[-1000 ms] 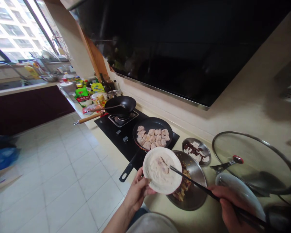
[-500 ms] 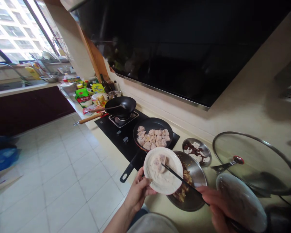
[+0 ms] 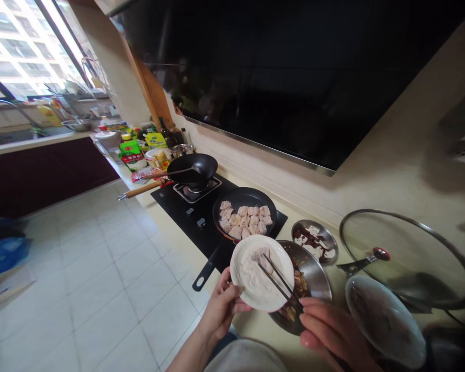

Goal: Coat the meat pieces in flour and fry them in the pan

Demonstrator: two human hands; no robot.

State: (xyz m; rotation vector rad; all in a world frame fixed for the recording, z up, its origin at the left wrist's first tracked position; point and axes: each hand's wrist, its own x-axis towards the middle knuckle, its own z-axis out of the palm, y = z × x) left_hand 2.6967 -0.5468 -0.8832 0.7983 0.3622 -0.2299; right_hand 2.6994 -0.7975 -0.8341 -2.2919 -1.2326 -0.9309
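My left hand (image 3: 222, 299) grips the rim of a white bowl (image 3: 242, 287) of pale flour, tilted toward me. My right hand (image 3: 329, 328) is closed around black chopsticks (image 3: 281, 284), whose tips touch a floured piece of food (image 3: 264, 258) in the bowl. Directly beyond the bowl, a black frying pan (image 3: 248, 196) on the hob holds many similar coated pieces (image 3: 248, 222). Partly hidden below the bowl is a steel bowl (image 3: 318, 276) with brownish food in it (image 3: 290, 311).
A wok (image 3: 201, 168) with a wooden handle stands on the far burner. To the right are a small steel dish (image 3: 335, 240) of dark and white pieces, a glass lid (image 3: 411, 248) and an oval plate (image 3: 387, 320). The range hood (image 3: 275, 77) overhangs the counter.
My right hand has moved left and closer to the bowl. Both chopsticks now show apart at the floured piece, which has shifted slightly right in the flour. The left hand stays nearly still.
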